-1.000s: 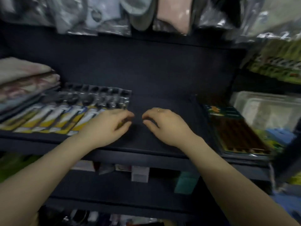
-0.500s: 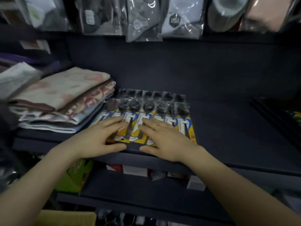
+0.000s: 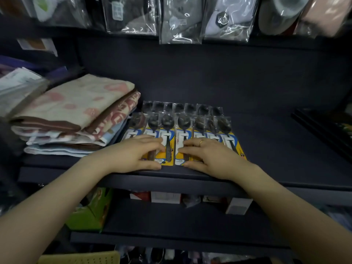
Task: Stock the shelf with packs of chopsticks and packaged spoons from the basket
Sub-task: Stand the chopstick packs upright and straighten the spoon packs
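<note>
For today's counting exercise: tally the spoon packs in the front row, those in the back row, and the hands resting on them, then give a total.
Front-row spoon packs: 7
Back-row spoon packs: 7, mostly hidden behind the front row
Hands: 2, left hand and right hand
Total: 16

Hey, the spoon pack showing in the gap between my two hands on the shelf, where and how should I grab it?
Probably by its near bottom edge, coming from the shelf's front. The spoon pack lies flat with neighbours tight on both sides, so its long edges are closed off; only the yellow card end at the shelf lip is free. Slip the right hand thumb under, fingers on top.
</note>
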`<move>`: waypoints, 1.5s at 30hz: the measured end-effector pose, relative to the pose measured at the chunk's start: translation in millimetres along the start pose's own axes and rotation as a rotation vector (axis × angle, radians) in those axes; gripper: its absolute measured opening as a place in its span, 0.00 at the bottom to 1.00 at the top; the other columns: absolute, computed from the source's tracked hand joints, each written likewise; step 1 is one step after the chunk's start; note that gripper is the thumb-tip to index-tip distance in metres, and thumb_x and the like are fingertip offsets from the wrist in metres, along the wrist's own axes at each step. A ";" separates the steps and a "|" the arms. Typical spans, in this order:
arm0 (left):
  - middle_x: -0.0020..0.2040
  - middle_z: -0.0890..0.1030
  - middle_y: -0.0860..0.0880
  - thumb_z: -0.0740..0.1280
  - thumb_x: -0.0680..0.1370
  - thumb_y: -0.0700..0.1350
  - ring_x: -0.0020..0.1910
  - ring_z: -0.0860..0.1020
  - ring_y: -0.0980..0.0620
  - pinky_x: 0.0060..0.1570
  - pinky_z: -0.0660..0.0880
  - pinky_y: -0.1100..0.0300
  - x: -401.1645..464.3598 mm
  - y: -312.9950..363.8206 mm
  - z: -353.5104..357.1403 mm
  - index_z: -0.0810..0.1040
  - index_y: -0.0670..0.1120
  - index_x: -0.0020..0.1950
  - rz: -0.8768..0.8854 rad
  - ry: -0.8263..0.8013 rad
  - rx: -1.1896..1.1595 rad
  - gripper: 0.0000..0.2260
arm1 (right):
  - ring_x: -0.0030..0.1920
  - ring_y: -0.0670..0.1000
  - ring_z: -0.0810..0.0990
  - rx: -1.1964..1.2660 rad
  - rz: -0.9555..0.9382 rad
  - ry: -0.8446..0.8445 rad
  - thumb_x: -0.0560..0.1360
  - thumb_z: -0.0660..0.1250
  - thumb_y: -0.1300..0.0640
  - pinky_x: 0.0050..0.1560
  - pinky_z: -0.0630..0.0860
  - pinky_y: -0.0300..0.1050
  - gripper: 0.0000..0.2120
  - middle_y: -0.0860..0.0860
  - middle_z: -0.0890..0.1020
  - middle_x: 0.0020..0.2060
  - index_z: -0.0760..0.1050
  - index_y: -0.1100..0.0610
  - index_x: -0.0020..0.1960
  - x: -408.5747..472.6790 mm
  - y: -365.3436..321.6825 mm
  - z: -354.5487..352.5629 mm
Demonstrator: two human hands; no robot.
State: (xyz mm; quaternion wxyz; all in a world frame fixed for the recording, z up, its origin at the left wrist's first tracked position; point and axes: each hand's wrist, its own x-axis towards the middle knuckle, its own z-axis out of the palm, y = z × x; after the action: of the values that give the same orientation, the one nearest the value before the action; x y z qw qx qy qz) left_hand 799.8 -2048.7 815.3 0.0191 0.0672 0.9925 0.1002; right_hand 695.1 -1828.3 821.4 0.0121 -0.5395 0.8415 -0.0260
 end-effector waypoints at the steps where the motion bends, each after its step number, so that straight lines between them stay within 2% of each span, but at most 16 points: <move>1: 0.74 0.61 0.54 0.43 0.57 0.80 0.72 0.58 0.57 0.66 0.53 0.69 1.9 0.1 -0.9 0.67 0.58 0.65 0.006 -0.018 -0.028 0.45 | 0.73 0.49 0.62 -0.019 -0.005 -0.002 0.79 0.56 0.44 0.71 0.59 0.43 0.23 0.47 0.63 0.74 0.63 0.47 0.73 0.1 0.2 -0.6; 4: 0.72 0.63 0.54 0.43 0.58 0.79 0.71 0.61 0.58 0.67 0.56 0.66 4.4 -0.9 -4.1 0.66 0.57 0.66 0.022 -0.045 -0.043 0.44 | 0.74 0.50 0.61 -0.061 -0.008 -0.023 0.79 0.52 0.41 0.72 0.56 0.44 0.24 0.47 0.61 0.75 0.61 0.47 0.73 1.5 0.4 1.3; 7: 0.73 0.62 0.55 0.46 0.61 0.78 0.71 0.59 0.58 0.70 0.57 0.62 4.5 0.1 -3.2 0.58 0.63 0.70 0.030 -0.051 -0.020 0.40 | 0.76 0.48 0.56 -0.055 -0.016 -0.004 0.71 0.41 0.33 0.75 0.51 0.46 0.35 0.46 0.57 0.76 0.55 0.45 0.75 -4.9 5.1 6.5; 9: 0.73 0.60 0.56 0.49 0.65 0.71 0.71 0.58 0.57 0.70 0.56 0.62 4.3 2.4 -2.6 0.50 0.65 0.71 0.036 -0.029 0.014 0.35 | 0.76 0.47 0.53 0.030 0.060 0.067 0.67 0.41 0.28 0.75 0.48 0.46 0.40 0.46 0.55 0.77 0.51 0.44 0.76 -16.5 16.8 6.3; 11: 0.74 0.60 0.55 0.49 0.66 0.68 0.72 0.58 0.57 0.71 0.55 0.61 6.0 6.0 -3.6 0.48 0.64 0.72 0.064 0.036 0.050 0.34 | 0.77 0.48 0.53 0.072 0.172 0.130 0.61 0.39 0.20 0.76 0.49 0.47 0.50 0.48 0.55 0.77 0.51 0.46 0.76 -29.4 33.1 7.4; 13: 0.75 0.56 0.56 0.49 0.66 0.69 0.73 0.55 0.57 0.70 0.54 0.62 11.5 13.9 -4.2 0.49 0.63 0.72 0.083 0.045 0.072 0.34 | 0.77 0.50 0.52 0.053 0.291 0.089 0.55 0.34 0.17 0.76 0.50 0.50 0.58 0.49 0.54 0.77 0.50 0.48 0.76 -36.9 44.9 10.3; 15: 0.76 0.51 0.58 0.53 0.69 0.70 0.74 0.53 0.57 0.72 0.54 0.59 21.3 22.9 -1.5 0.48 0.63 0.72 0.096 -0.017 0.095 0.34 | 0.77 0.51 0.50 0.078 0.360 0.036 0.51 0.36 0.15 0.76 0.53 0.54 0.62 0.49 0.52 0.78 0.49 0.49 0.77 -37.3 47.2 13.2; 17: 0.76 0.49 0.57 0.57 0.73 0.65 0.75 0.51 0.57 0.73 0.54 0.58 30.0 31.0 2.3 0.48 0.62 0.73 0.091 -0.075 0.089 0.32 | 0.77 0.51 0.50 0.092 0.368 0.029 0.53 0.43 0.18 0.76 0.54 0.53 0.59 0.48 0.52 0.78 0.50 0.49 0.77 -35.0 42.2 12.2; 19: 0.76 0.51 0.57 0.58 0.74 0.63 0.74 0.53 0.57 0.71 0.56 0.59 34.8 35.7 5.0 0.50 0.61 0.73 0.083 -0.067 0.070 0.30 | 0.77 0.51 0.51 0.061 0.368 0.025 0.55 0.43 0.20 0.75 0.55 0.53 0.56 0.49 0.52 0.77 0.51 0.48 0.76 -32.9 37.2 9.7; 21: 0.76 0.54 0.57 0.57 0.76 0.61 0.74 0.56 0.56 0.69 0.59 0.59 35.8 38.3 7.0 0.53 0.61 0.72 0.090 -0.022 0.077 0.27 | 0.77 0.52 0.51 0.033 0.364 0.015 0.53 0.39 0.17 0.75 0.56 0.54 0.57 0.50 0.52 0.77 0.50 0.46 0.76 -30.9 34.0 10.3; 26: 0.75 0.57 0.55 0.56 0.77 0.58 0.72 0.60 0.55 0.67 0.63 0.58 34.8 40.1 11.9 0.60 0.59 0.71 0.114 0.021 0.120 0.22 | 0.77 0.53 0.49 -0.005 0.366 -0.036 0.71 0.52 0.29 0.75 0.55 0.55 0.38 0.51 0.50 0.78 0.48 0.42 0.76 -26.4 33.5 8.3; 31: 0.73 0.61 0.54 0.55 0.76 0.60 0.70 0.62 0.53 0.64 0.66 0.57 35.3 43.1 15.0 0.63 0.58 0.70 0.095 0.080 0.163 0.23 | 0.77 0.53 0.47 0.008 0.340 -0.064 0.73 0.53 0.32 0.76 0.52 0.54 0.36 0.51 0.48 0.78 0.47 0.43 0.76 -27.9 36.4 7.0; 35: 0.75 0.58 0.54 0.44 0.69 0.67 0.73 0.57 0.53 0.70 0.60 0.55 40.7 55.3 13.9 0.55 0.58 0.73 0.160 0.096 0.229 0.33 | 0.78 0.52 0.44 0.018 0.324 -0.096 0.74 0.51 0.32 0.76 0.50 0.53 0.35 0.50 0.45 0.78 0.44 0.42 0.76 -28.9 42.7 7.6; 38: 0.75 0.59 0.54 0.52 0.77 0.62 0.73 0.58 0.54 0.71 0.58 0.57 49.0 66.5 17.1 0.58 0.56 0.72 0.162 0.029 0.219 0.25 | 0.78 0.50 0.43 0.041 0.338 -0.073 0.76 0.50 0.34 0.76 0.49 0.51 0.37 0.50 0.44 0.78 0.42 0.50 0.77 -29.7 48.8 9.7; 40: 0.74 0.62 0.54 0.54 0.78 0.58 0.72 0.61 0.54 0.69 0.63 0.54 52.1 70.6 18.2 0.62 0.55 0.71 0.121 0.035 0.194 0.22 | 0.78 0.51 0.43 0.043 0.357 -0.060 0.76 0.49 0.34 0.76 0.49 0.50 0.39 0.52 0.44 0.78 0.42 0.55 0.77 -28.8 50.8 12.8; 45: 0.74 0.61 0.52 0.53 0.77 0.60 0.72 0.61 0.52 0.69 0.63 0.53 48.0 77.9 14.9 0.62 0.54 0.71 0.071 0.019 0.256 0.24 | 0.78 0.51 0.42 0.076 0.376 -0.035 0.76 0.47 0.34 0.76 0.42 0.55 0.37 0.52 0.43 0.78 0.44 0.54 0.78 -30.7 47.9 10.8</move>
State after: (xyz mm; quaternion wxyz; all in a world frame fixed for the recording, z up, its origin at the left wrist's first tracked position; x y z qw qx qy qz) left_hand 763.2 -1963.6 815.3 -0.0026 0.1030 0.9943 -0.0262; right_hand 665.0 -1780.8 807.7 0.0515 -0.3724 0.9255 -0.0457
